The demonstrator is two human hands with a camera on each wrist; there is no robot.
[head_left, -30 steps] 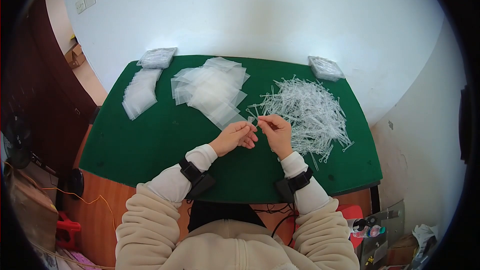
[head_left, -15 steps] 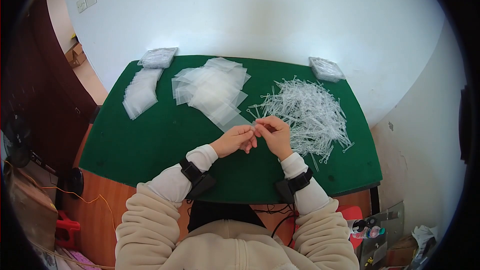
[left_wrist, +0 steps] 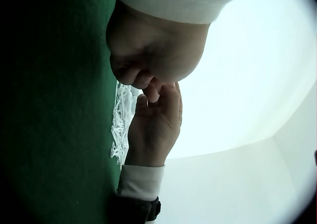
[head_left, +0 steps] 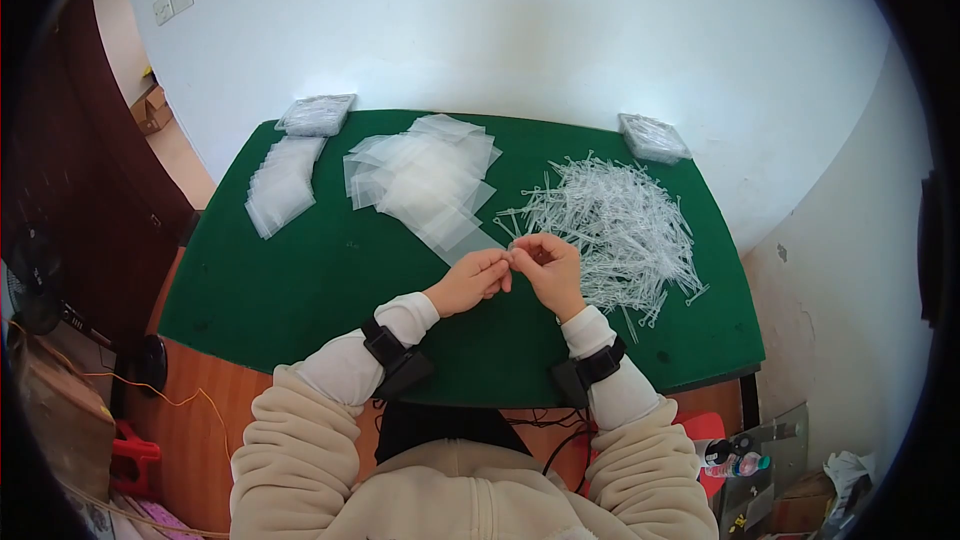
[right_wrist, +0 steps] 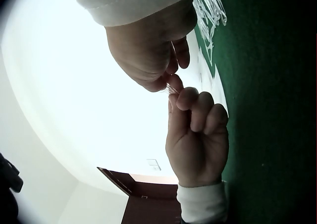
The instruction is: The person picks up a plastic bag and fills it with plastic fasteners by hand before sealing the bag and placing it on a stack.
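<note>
Closer together than a second ago: past the clear bags (head_left: pixel 425 170), your left hand (head_left: pixel 466 283) pinches clear plastic sticks (right_wrist: pixel 171 89), and your right hand (head_left: pixel 552 272) pinches them too, beside the stick heap (head_left: pixel 625 230). Squeeze gently, ends lined up.

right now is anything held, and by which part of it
What look like clear sticks, pinched by the left hand and right hand where the two meet. Which part is gripped cannot be told: the hands hide most of them.
</note>
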